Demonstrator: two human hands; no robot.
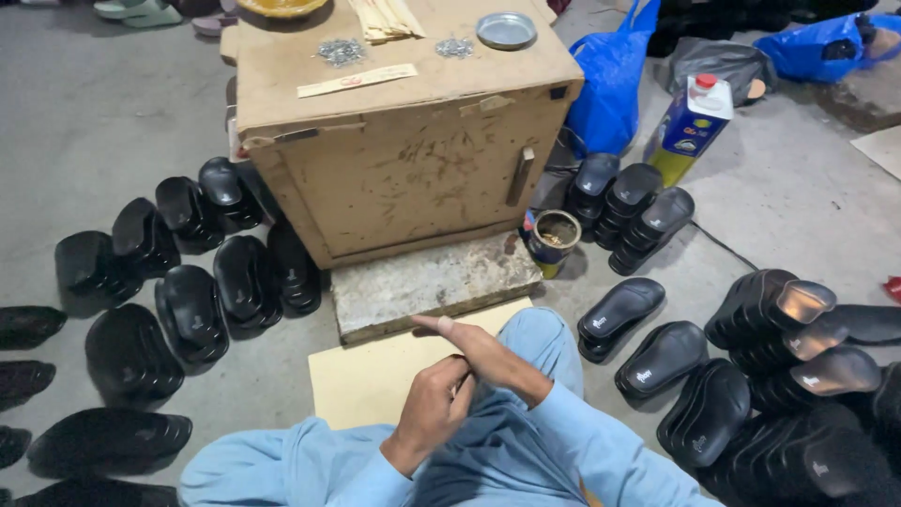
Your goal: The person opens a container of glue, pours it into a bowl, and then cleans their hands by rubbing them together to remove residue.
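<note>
Both my hands are over my lap, which is covered in light blue cloth. My right hand (474,349) reaches to the left with its fingers stretched out together and holds nothing. My left hand (430,406) is curled into a loose fist just under it, touching the right wrist, with nothing visible in it. A flat stone slab (436,282) lies on the floor right in front of the hands. A pale yellow sheet (371,380) lies between the slab and my knees.
A worn brown box (404,160) stands behind the slab, topped with a metal lid (506,30), small metal pieces (341,51) and a paper strip (357,81). Stacks of black shoe soles (192,310) (751,404) lie on both sides. An open tin (554,239), a bottle (693,127) and a blue bag (610,84) sit at the right.
</note>
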